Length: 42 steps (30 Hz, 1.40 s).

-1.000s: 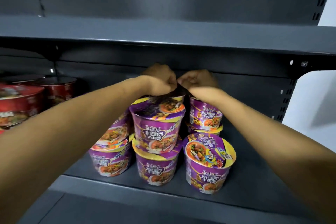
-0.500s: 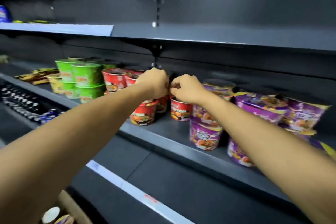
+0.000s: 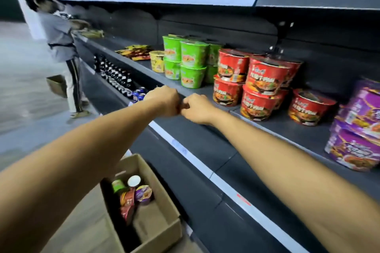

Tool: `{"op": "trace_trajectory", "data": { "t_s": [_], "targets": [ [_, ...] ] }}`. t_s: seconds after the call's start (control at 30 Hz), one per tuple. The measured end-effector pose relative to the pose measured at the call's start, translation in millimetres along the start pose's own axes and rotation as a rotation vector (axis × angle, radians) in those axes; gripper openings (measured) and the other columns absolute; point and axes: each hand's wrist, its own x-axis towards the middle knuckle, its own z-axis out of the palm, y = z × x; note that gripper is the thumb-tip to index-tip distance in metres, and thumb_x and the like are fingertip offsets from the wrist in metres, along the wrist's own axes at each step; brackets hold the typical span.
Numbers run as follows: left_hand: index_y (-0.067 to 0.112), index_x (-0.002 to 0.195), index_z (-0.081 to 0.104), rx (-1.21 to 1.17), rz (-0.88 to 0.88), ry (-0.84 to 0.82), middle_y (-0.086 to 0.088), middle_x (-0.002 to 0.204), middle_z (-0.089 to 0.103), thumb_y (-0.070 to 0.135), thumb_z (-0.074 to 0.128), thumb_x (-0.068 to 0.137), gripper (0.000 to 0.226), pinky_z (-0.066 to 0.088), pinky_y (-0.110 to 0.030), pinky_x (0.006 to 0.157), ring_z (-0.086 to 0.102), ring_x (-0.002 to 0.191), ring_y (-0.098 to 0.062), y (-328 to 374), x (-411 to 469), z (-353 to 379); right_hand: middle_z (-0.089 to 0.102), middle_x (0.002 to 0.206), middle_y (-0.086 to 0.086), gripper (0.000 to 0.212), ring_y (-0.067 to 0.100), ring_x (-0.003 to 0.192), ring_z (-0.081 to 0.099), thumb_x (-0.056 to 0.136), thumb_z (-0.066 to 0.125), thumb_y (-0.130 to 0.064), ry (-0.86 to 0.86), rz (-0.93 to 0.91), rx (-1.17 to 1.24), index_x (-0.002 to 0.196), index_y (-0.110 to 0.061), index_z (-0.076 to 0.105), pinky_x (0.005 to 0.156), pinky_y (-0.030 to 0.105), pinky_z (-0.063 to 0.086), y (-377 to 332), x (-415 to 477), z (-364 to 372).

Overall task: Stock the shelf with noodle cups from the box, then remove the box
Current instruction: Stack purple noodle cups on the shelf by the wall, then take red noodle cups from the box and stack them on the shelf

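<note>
Left hand (image 3: 164, 101) and right hand (image 3: 197, 109) meet knuckle to knuckle before the dark grey metal shelf (image 3: 197, 131), each grip curled tight and empty. The open brown cardboard box (image 3: 159, 220), on the floor below, holds assorted round noodle cups (image 3: 144, 192); stacked purple noodle cups (image 3: 357, 131) stand on the shelf, far right

A single head-worn camera looks forward and down from close in front of the shelf (image 3: 191, 129). It is turned toward the shelf's left end, so the shelf runs off diagonally, and the box (image 3: 166, 207) lies below the shelf.
</note>
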Motion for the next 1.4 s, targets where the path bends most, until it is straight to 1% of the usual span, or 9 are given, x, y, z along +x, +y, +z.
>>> {"op": "trace_trajectory", "data": {
  "t_s": [0.13, 0.33, 0.47, 0.67, 0.8, 1.0, 1.17, 1.33, 1.4],
  "targets": [
    [0.012, 0.102, 0.063, 0.053, -0.071, -0.046, -0.012, 0.106, 0.063, 0.040, 0.056, 0.086, 0.033, 0.046, -0.033, 0.072, 0.061, 0.096, -0.034, -59, 3, 25, 0.067, 0.095, 0.018, 0.020, 0.034, 0.093, 0.060, 0.087, 0.054, -0.017, -0.126, -0.075, 0.050, 0.087, -0.004, 0.068, 0.066, 0.030, 0.041, -25, 48, 43],
    [0.010, 0.098, 0.065, 0.116, -0.199, -0.178, -0.011, 0.101, 0.064, 0.042, 0.057, 0.087, 0.035, 0.045, -0.032, 0.067, 0.052, 0.077, -0.028, -150, 42, 68, 0.068, 0.094, 0.018, 0.023, 0.026, 0.082, 0.058, 0.085, 0.051, -0.012, -0.286, -0.113, 0.199, 0.093, -0.001, 0.069, 0.066, 0.028, 0.043, -50, 145, 120],
    [0.009, 0.102, 0.066, 0.095, -0.249, -0.288, -0.012, 0.102, 0.066, 0.046, 0.056, 0.089, 0.040, 0.045, -0.032, 0.068, 0.060, 0.091, -0.030, -206, 81, 108, 0.072, 0.094, 0.011, 0.017, 0.023, 0.092, 0.067, 0.086, 0.052, -0.010, -0.401, -0.055, 0.377, 0.087, -0.012, 0.069, 0.082, 0.035, 0.054, -51, 214, 176],
    [0.007, 0.101, 0.066, -0.023, -0.344, -0.388, -0.016, 0.108, 0.064, 0.048, 0.050, 0.093, 0.044, 0.043, -0.033, 0.070, 0.060, 0.098, -0.036, -262, 119, 186, 0.066, 0.088, 0.017, 0.020, 0.018, 0.079, 0.059, 0.089, 0.056, -0.004, -0.553, 0.091, 0.636, 0.102, 0.003, 0.069, 0.063, 0.025, 0.045, -41, 278, 261],
    [0.009, 0.109, 0.066, -0.071, -0.362, -0.506, -0.018, 0.115, 0.063, 0.043, 0.050, 0.092, 0.041, 0.047, -0.033, 0.077, 0.060, 0.106, -0.038, -287, 130, 246, 0.059, 0.084, 0.007, 0.018, 0.015, 0.075, 0.054, 0.089, 0.055, 0.000, -0.662, 0.212, 0.768, 0.101, -0.002, 0.068, 0.065, 0.024, 0.042, -29, 297, 323],
    [0.013, 0.116, 0.062, -0.182, -0.345, -0.688, -0.015, 0.115, 0.063, 0.042, 0.056, 0.087, 0.041, 0.049, -0.036, 0.086, 0.059, 0.110, -0.034, -317, 131, 376, 0.056, 0.074, 0.010, 0.014, 0.015, 0.061, 0.049, 0.087, 0.054, 0.000, -0.705, 0.426, 0.808, 0.090, 0.004, 0.067, 0.056, 0.024, 0.035, 6, 293, 470],
    [0.016, 0.126, 0.055, -0.317, -0.440, -0.801, -0.014, 0.121, 0.058, 0.038, 0.054, 0.089, 0.043, 0.048, -0.034, 0.089, 0.056, 0.111, -0.032, -340, 112, 509, 0.060, 0.073, 0.004, 0.022, 0.019, 0.071, 0.056, 0.087, 0.056, -0.013, -0.750, 0.713, 0.822, 0.066, -0.017, 0.061, 0.056, 0.024, 0.037, 48, 262, 613],
    [0.009, 0.136, 0.043, -0.388, -0.550, -0.850, -0.016, 0.134, 0.049, 0.035, 0.047, 0.096, 0.048, 0.040, -0.032, 0.097, 0.046, 0.124, -0.032, -366, 100, 638, 0.050, 0.047, -0.010, 0.035, 0.018, 0.058, 0.048, 0.082, 0.060, -0.012, -0.709, 0.892, 0.788, 0.047, -0.018, 0.057, 0.059, 0.032, 0.035, 88, 246, 746],
    [0.009, 0.139, 0.039, -0.366, -0.567, -0.862, -0.016, 0.135, 0.048, 0.039, 0.049, 0.094, 0.055, 0.041, -0.033, 0.099, 0.046, 0.125, -0.031, -376, 93, 691, 0.063, 0.068, 0.001, 0.016, 0.026, 0.077, 0.060, 0.084, 0.061, -0.012, -0.690, 0.940, 0.791, 0.069, -0.014, 0.067, 0.074, 0.042, 0.049, 97, 244, 794]
  ]
}}
